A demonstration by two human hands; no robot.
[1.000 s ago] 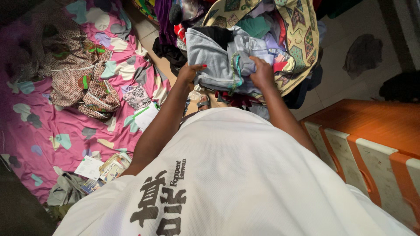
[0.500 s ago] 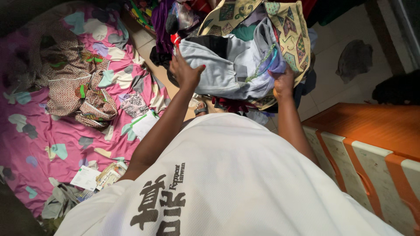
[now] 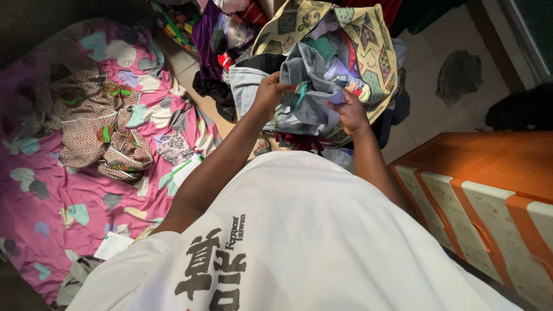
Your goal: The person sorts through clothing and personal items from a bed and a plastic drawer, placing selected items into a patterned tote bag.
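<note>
A pale blue-grey garment [image 3: 311, 109] with a green trim is bunched up between both my hands, held over a large patterned fabric bag [image 3: 377, 46] stuffed with several clothes. My left hand [image 3: 269, 92] grips the garment's left part, fingers curled into the cloth. My right hand [image 3: 351, 112] holds its right underside, close to the bag's rim. My white shirt fills the lower part of the view.
A pink patterned bedsheet [image 3: 86, 178] covers a mattress at left, with a brown dotted cloth [image 3: 95, 126] and papers [image 3: 112, 245] on it. An orange and cream drawer cabinet [image 3: 489, 190] stands at right. Dark clothes [image 3: 216, 86] lie on the tiled floor [image 3: 426, 109].
My hands have drawn together, folding the spread-out garment into a smaller bundle. The left hand closed on the cloth; the right moved inward under it.
</note>
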